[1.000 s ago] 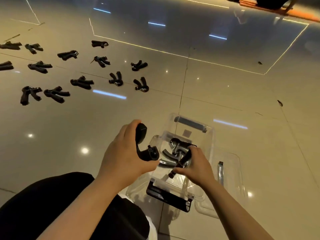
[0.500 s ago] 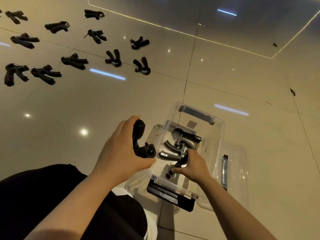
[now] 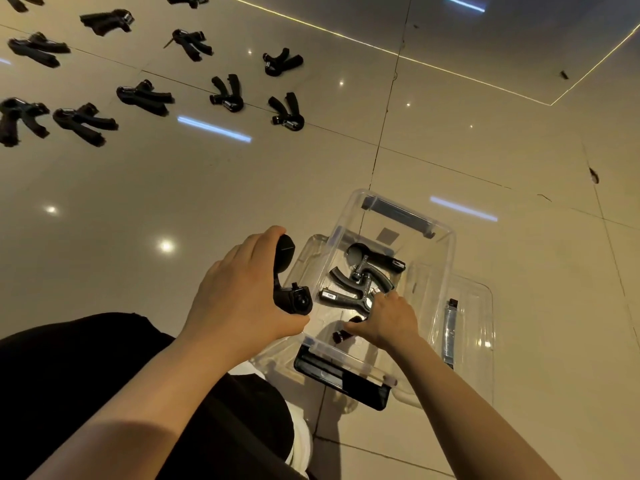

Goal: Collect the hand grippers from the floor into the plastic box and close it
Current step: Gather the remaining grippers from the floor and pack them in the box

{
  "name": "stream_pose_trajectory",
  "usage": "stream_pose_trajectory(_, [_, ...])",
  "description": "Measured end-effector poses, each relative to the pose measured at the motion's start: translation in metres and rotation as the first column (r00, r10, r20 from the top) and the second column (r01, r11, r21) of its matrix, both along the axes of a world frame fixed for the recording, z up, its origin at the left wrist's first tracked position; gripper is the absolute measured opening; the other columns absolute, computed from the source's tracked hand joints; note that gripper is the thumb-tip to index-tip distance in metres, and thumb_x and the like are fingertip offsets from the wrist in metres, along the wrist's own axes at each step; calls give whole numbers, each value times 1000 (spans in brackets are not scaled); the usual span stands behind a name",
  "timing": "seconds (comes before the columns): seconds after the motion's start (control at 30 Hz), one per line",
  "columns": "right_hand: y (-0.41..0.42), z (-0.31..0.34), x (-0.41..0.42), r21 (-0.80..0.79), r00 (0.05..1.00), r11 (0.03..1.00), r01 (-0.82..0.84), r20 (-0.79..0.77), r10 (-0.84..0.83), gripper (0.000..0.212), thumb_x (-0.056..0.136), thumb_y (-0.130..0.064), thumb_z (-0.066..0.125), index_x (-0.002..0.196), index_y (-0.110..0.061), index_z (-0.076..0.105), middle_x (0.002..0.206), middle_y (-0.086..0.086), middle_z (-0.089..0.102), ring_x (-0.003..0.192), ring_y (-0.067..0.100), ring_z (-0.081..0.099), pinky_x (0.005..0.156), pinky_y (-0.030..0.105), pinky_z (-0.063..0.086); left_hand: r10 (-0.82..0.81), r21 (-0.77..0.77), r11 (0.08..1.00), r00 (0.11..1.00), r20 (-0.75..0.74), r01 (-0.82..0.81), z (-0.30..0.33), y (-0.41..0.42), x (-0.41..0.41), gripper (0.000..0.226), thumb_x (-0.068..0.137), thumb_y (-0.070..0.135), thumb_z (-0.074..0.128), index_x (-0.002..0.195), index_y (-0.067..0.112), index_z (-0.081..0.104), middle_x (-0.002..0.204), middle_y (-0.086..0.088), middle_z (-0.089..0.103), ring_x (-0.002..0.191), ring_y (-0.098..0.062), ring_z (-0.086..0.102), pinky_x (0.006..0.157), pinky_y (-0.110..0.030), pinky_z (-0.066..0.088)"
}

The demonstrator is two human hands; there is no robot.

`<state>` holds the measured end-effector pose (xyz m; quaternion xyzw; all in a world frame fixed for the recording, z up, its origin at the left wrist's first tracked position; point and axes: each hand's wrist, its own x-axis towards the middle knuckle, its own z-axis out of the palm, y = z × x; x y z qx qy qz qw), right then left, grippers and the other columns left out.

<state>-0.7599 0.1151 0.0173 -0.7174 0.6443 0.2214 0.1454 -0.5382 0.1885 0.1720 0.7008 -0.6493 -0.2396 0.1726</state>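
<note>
Loading barely begun: right hand [image 3: 384,318] clenched on a black hand gripper inside the clear plastic box [image 3: 441,258] beside one grey gripper [image 3: 356,285], left hand [image 3: 239,296] grasping another black gripper [image 3: 289,289] at the rim; about ten black grippers [image 3: 289,110] remain on the floor, transparent lid [image 3: 479,327] off.

R hand [image 3: 384,323] lowered its gripper [image 3: 343,336] into box [image 3: 446,258].

Single head view; looks steeply down and forward from above; close over plastic box [image 3: 440,237]; tiled floor [image 3: 485,140] beyond.
</note>
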Motion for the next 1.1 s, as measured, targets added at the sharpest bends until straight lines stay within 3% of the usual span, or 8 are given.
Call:
stream_pose_trajectory(0.17, [-7,7,-1,52,995,995,87,36,-89,65,68,-80,53,77,-15,50,82,0,56,74,17,57,59,28,44,-37,-15,999,999,26,38,1,1,-4,93,63,44,75,139,26,24,129,9,42,115,-12,41,92,-28,33])
stream_pose_trajectory(0.3, [-10,6,1,173,988,976,135,45,-145,65,72,-80,47,61,-16,43,71,1,52,69,19,56,61,29,45,-42,-19,999,999,0,42,2,2,-6,93,63,46,75,138,27,24,128,9,42,115,-11,41,92,-27,33])
stream_pose_trajectory(0.47, [-9,11,13,99,987,994,53,-155,-37,62,74,-76,49,68,-14,52,68,-3,55,65,14,57,61,25,49,5,10,1000,995,-95,-4,0,2,-3,92,59,44,77,135,30,26,122,13,41,110,-11,44,86,-27,37])
stream_pose_trajectory(0.57, [-11,10,16,101,975,993,67,-216,-44,59,79,-70,48,87,-13,60,80,-1,60,74,18,62,68,29,54,24,14,1000,991,-134,-22,1,2,-3,95,58,44,78,136,31,26,119,17,38,110,-8,43,85,-24,33])
stream_pose_trajectory(0.7, [-16,-3,18,164,989,978,127,-93,-113,50,83,-59,56,97,-12,63,83,-1,60,75,18,60,64,27,48,-2,16,1000,992,-128,5,3,1,-5,95,59,44,78,137,31,25,123,14,40,111,-8,43,84,-22,32])
stream_pose_trajectory(0.83, [-25,-17,19,234,934,937,261,184,-306,49,85,-56,56,74,-9,57,73,5,62,66,20,63,68,32,55,-4,41,999,993,-116,9,2,1,-4,97,58,49,76,136,33,23,125,16,39,111,-6,42,84,-21,31])
stream_pose_trajectory(0.97, [-35,-21,-1,235,974,965,115,163,-155,33,87,-41,58,99,-10,60,96,7,64,89,23,61,69,30,45,-5,46,999,995,-95,9,0,1,1,99,52,58,74,134,33,25,117,19,38,109,-6,43,82,-22,31])
stream_pose_trajectory(1.1, [-24,-31,-7,262,984,965,-8,176,-39,29,87,-27,61,111,-11,58,107,8,62,97,23,58,74,30,44,-12,25,1000,998,-68,14,3,-2,0,95,57,49,77,135,31,26,122,13,42,110,-8,42,84,-23,31])
